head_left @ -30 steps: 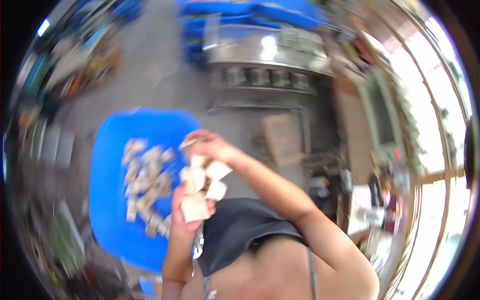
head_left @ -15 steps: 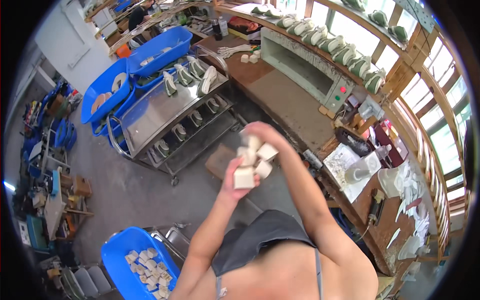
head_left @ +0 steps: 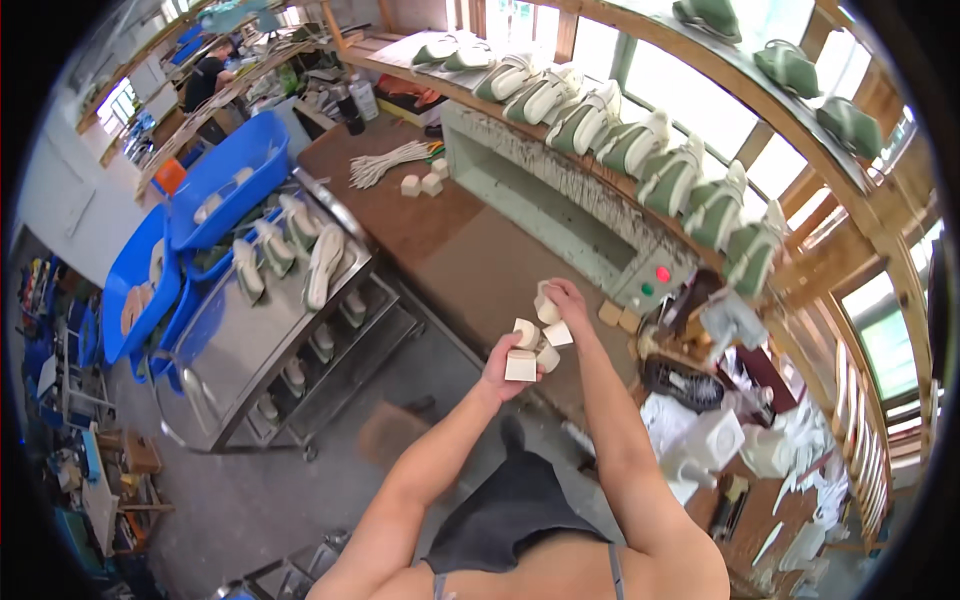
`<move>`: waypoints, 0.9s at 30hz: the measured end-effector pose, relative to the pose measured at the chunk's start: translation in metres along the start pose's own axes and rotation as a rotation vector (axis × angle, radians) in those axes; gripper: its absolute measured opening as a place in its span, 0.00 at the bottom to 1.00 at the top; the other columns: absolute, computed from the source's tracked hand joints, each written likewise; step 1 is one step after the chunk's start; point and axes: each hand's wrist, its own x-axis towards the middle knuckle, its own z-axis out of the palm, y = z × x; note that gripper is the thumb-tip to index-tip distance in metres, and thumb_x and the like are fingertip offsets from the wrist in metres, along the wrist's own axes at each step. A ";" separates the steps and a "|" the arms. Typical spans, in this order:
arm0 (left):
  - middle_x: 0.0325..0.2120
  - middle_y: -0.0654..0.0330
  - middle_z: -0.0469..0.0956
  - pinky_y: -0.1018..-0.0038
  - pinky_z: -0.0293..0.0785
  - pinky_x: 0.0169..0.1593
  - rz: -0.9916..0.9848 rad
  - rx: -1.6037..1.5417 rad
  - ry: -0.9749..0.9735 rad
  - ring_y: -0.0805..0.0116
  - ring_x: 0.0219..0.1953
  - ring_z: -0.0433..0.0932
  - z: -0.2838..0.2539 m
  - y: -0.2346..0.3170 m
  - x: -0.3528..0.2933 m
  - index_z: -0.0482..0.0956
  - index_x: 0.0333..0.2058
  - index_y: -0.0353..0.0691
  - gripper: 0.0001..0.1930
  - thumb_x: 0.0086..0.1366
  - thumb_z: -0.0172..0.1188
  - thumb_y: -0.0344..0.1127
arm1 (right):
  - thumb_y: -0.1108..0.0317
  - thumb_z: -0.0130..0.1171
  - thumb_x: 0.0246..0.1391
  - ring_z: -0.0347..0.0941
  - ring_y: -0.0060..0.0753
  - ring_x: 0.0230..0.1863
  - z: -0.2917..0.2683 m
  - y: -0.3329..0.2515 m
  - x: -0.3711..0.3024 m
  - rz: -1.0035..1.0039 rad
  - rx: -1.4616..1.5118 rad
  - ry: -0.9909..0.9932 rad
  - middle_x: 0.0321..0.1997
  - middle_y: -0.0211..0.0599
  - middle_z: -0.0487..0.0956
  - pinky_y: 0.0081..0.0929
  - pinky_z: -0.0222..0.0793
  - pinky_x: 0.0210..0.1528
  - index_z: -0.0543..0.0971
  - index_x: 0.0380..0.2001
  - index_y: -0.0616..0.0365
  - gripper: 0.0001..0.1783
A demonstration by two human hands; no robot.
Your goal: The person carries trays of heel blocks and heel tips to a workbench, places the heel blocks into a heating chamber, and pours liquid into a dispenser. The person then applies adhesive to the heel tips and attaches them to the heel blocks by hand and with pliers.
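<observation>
Several cream heel blocks [head_left: 520, 366], each with a flat face and rounded sides, are held out before me over the brown workbench edge. My left hand [head_left: 497, 370] is closed around some of them, thumb on top. Just beyond and to the right, my right hand [head_left: 571, 302] grips one heel block [head_left: 547, 304] between its fingers, and another block [head_left: 558, 334] lies close below it. Whether the blocks between the hands rest on the left fingers or the right is partly hidden.
The workbench [head_left: 480, 265] carries a pale metal box [head_left: 540, 190] with red and green buttons, plus white gloves [head_left: 385, 163]. Green-white shoes [head_left: 625, 145] line the shelf above. Left stands a metal cart [head_left: 215, 345] with shoes and blue tubs [head_left: 230, 180]. Clutter covers the right.
I have turned and moved toward the workbench, so my hands with the heel blocks are now over its edge. The blue tub of blocks at lower left has left the view.
</observation>
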 end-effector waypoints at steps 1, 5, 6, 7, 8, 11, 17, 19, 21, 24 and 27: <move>0.32 0.56 0.79 0.64 0.76 0.28 0.008 -0.012 0.037 0.58 0.25 0.79 -0.016 0.010 0.026 0.74 0.45 0.41 0.24 0.60 0.54 0.54 | 0.56 0.65 0.47 0.73 0.28 0.41 0.009 0.005 0.022 0.012 -0.006 -0.013 0.40 0.35 0.78 0.26 0.69 0.46 0.76 0.46 0.58 0.25; 0.33 0.56 0.79 0.64 0.77 0.28 0.021 -0.031 0.087 0.58 0.25 0.79 -0.035 0.039 0.128 0.74 0.45 0.41 0.23 0.61 0.54 0.53 | 0.56 0.68 0.45 0.74 0.35 0.45 -0.006 0.031 0.109 -0.067 -0.233 0.211 0.44 0.41 0.78 0.28 0.68 0.49 0.75 0.48 0.60 0.29; 0.33 0.56 0.79 0.64 0.77 0.28 0.046 0.010 0.098 0.59 0.25 0.79 -0.032 0.043 0.152 0.74 0.45 0.41 0.22 0.61 0.54 0.52 | 0.56 0.69 0.45 0.74 0.38 0.45 -0.019 0.045 0.132 -0.192 -0.367 0.333 0.44 0.43 0.78 0.29 0.68 0.50 0.74 0.48 0.61 0.30; 0.34 0.56 0.79 0.66 0.78 0.32 0.018 0.047 0.061 0.61 0.30 0.80 -0.020 0.041 0.178 0.74 0.46 0.40 0.21 0.62 0.55 0.49 | 0.55 0.68 0.46 0.74 0.42 0.45 -0.059 0.071 0.163 -0.158 -0.229 0.317 0.45 0.46 0.79 0.31 0.67 0.51 0.73 0.52 0.61 0.33; 0.34 0.56 0.79 0.66 0.78 0.32 0.018 0.033 0.069 0.61 0.30 0.80 -0.029 0.047 0.196 0.74 0.46 0.40 0.21 0.62 0.55 0.49 | 0.55 0.68 0.46 0.74 0.42 0.45 -0.058 0.072 0.173 -0.147 -0.237 0.308 0.45 0.46 0.79 0.31 0.67 0.51 0.73 0.52 0.61 0.33; 0.49 0.48 0.73 0.71 0.74 0.48 0.140 0.471 0.162 0.55 0.44 0.78 -0.054 0.066 0.244 0.71 0.53 0.39 0.28 0.57 0.62 0.48 | 0.49 0.62 0.50 0.75 0.48 0.49 -0.061 0.050 0.185 -0.030 -0.576 0.274 0.45 0.56 0.79 0.31 0.66 0.54 0.69 0.59 0.57 0.37; 0.66 0.39 0.45 0.63 0.58 0.64 0.641 1.304 0.453 0.46 0.66 0.53 -0.037 0.082 0.216 0.58 0.63 0.38 0.45 0.54 0.64 0.56 | 0.52 0.62 0.51 0.55 0.59 0.66 -0.029 0.034 0.127 -0.204 -0.852 0.309 0.64 0.60 0.62 0.44 0.55 0.64 0.65 0.60 0.59 0.37; 0.64 0.39 0.50 0.62 0.58 0.65 0.742 1.417 0.473 0.43 0.67 0.51 -0.052 0.075 0.186 0.58 0.62 0.36 0.43 0.55 0.64 0.56 | 0.60 0.65 0.50 0.60 0.54 0.61 -0.028 0.052 0.089 -0.597 -0.928 0.243 0.59 0.54 0.65 0.44 0.56 0.63 0.67 0.57 0.63 0.34; 0.57 0.39 0.63 0.60 0.64 0.60 0.755 1.380 0.413 0.44 0.60 0.62 -0.064 0.062 0.128 0.66 0.57 0.33 0.36 0.57 0.62 0.53 | 0.63 0.61 0.56 0.62 0.47 0.59 -0.028 0.068 0.036 -0.605 -0.953 0.124 0.62 0.50 0.62 0.39 0.63 0.59 0.66 0.57 0.63 0.29; 0.48 0.49 0.70 0.68 0.73 0.49 0.496 1.017 0.407 0.60 0.46 0.74 -0.042 0.048 -0.053 0.67 0.57 0.33 0.32 0.60 0.62 0.48 | 0.66 0.60 0.57 0.68 0.28 0.44 0.016 0.041 -0.093 -0.262 -0.689 -0.242 0.49 0.38 0.72 0.23 0.67 0.45 0.69 0.55 0.62 0.24; 0.47 0.53 0.71 0.73 0.73 0.48 0.795 0.877 0.672 0.67 0.45 0.76 -0.050 0.008 -0.259 0.69 0.56 0.37 0.25 0.63 0.61 0.38 | 0.68 0.60 0.57 0.69 0.23 0.41 0.095 0.061 -0.195 0.047 -0.463 -0.718 0.41 0.32 0.74 0.20 0.66 0.46 0.72 0.51 0.64 0.20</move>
